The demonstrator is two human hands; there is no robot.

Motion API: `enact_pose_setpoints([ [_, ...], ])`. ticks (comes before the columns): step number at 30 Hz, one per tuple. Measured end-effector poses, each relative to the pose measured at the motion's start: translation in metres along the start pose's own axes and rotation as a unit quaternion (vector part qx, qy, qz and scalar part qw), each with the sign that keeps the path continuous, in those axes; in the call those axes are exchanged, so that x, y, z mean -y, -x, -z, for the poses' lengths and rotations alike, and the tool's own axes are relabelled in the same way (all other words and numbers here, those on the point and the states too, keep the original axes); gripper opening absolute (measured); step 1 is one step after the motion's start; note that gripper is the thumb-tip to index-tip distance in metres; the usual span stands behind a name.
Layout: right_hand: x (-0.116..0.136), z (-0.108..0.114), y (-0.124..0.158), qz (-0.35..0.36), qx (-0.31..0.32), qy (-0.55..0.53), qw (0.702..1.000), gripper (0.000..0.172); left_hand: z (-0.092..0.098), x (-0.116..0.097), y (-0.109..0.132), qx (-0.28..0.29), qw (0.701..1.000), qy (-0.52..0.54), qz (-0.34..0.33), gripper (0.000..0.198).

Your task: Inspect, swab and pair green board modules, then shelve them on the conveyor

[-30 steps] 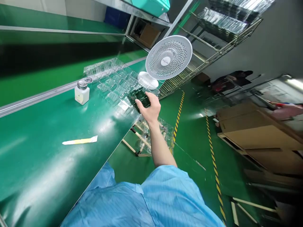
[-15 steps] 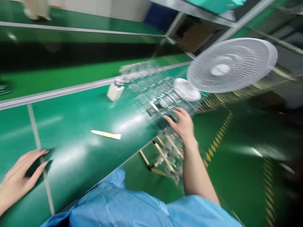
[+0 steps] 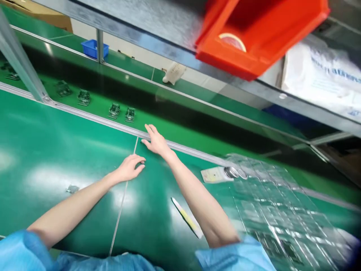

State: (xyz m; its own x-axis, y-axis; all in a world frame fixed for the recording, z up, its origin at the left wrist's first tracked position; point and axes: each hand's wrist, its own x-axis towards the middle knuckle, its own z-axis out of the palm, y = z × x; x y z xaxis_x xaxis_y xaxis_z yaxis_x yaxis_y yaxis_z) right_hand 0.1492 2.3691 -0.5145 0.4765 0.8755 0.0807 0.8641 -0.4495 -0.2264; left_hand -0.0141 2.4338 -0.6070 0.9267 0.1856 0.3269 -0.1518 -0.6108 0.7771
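A long silver metal rail (image 3: 93, 117) runs slantwise across the far side of the green desk (image 3: 42, 150), and the right hand (image 3: 155, 141) lies flat against it, fingers spread. Two small green circuit boards (image 3: 130, 114) lie flat, side by side, just beyond the rail, up and left of that hand and apart from it. A thin pale seam (image 3: 120, 212) in the desk passes under the loosely curled left hand (image 3: 129, 167).

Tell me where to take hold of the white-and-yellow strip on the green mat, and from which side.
Pinch the strip at its far tip, the end pointing toward the rail. It lies flat on the mat, so a fingertip probably has to lift that tip first. Come from the left: the right forearm lies close along its right side, nearly meeting the near end.
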Motion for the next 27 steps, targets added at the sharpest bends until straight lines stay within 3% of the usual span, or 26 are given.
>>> enact_pose_setpoints([
  [3, 0.020, 0.008, -0.084, -0.019, 0.062, 0.025, 0.998, 0.080, -0.005, 0.001, -0.008, -0.005, 1.000, 0.023, 0.010, 0.026],
  [7, 0.047, 0.016, -0.152, -0.046, 0.148, 0.042, 0.987, 0.058, -0.013, 0.000, -0.023, -0.010, 0.998, 0.053, 0.024, 0.025],
  [11, 0.070, 0.009, -0.182, -0.081, 0.215, 0.024, 0.973, 0.054, -0.021, 0.002, -0.028, -0.009, 0.995, 0.087, 0.039, 0.024],
  [16, 0.095, -0.008, -0.193, -0.113, 0.160, 0.004, 0.981, 0.065, -0.025, 0.004, -0.024, -0.016, 0.989, 0.135, 0.056, 0.025],
  [19, 0.096, 0.004, -0.168, -0.101, 0.091, -0.019, 0.991, 0.062, -0.024, 0.005, -0.026, -0.056, 0.980, 0.176, 0.072, 0.025],
  [21, 0.087, 0.020, -0.125, -0.088, 0.040, -0.030, 0.995, 0.062, -0.021, 0.008, -0.029, -0.104, 0.968, 0.209, 0.094, 0.026],
  [24, 0.067, 0.041, -0.023, -0.092, -0.042, -0.042, 0.994, 0.064, -0.014, 0.015, -0.034, -0.182, 0.938, 0.263, 0.132, 0.029],
  [26, 0.060, 0.043, 0.057, -0.068, -0.138, -0.068, 0.986, 0.058, -0.006, 0.019, -0.033, -0.210, 0.922, 0.292, 0.146, 0.030],
  [27, 0.062, 0.040, 0.094, -0.062, -0.135, -0.060, 0.987, 0.054, -0.002, 0.020, -0.031, -0.214, 0.917, 0.303, 0.148, 0.030],
])
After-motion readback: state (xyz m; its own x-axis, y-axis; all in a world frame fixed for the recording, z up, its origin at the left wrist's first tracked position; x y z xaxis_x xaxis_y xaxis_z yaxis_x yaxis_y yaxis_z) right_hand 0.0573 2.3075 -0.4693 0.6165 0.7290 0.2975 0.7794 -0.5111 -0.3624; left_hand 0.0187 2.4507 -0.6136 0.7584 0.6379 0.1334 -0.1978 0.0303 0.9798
